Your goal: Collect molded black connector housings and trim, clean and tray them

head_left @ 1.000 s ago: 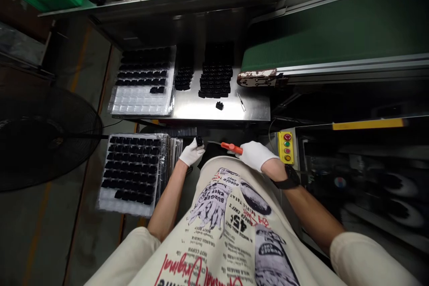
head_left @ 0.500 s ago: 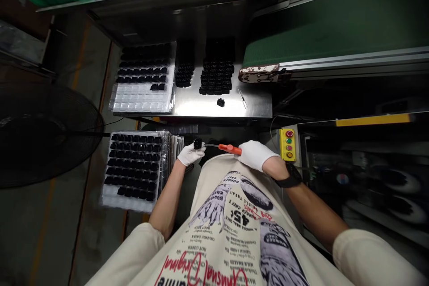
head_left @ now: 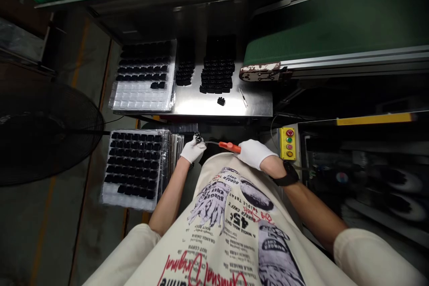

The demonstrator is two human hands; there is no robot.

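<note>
My left hand (head_left: 192,150), in a white glove, pinches a small black part (head_left: 197,137) close to my chest. My right hand (head_left: 254,153), also gloved, grips a tool with an orange handle (head_left: 229,146); its thin metal tip reaches left to the black part. Both hands hover below the front edge of the steel table (head_left: 197,105). On that table lie a single loose black part (head_left: 220,101), stacked rows of black parts (head_left: 216,76) and a clear tray partly filled with black parts (head_left: 144,78).
A second clear tray full of black parts (head_left: 132,167) rests at my lower left, with spare trays on edge beside it. A green conveyor belt (head_left: 335,27) runs at right, a yellow button box (head_left: 288,144) below it. A black fan (head_left: 43,134) stands at left. A small metal blade (head_left: 242,97) lies on the table.
The black part in my left hand has been turned slightly and the tool tip stays against it. Both hands shifted a little; the view drifted upward.
</note>
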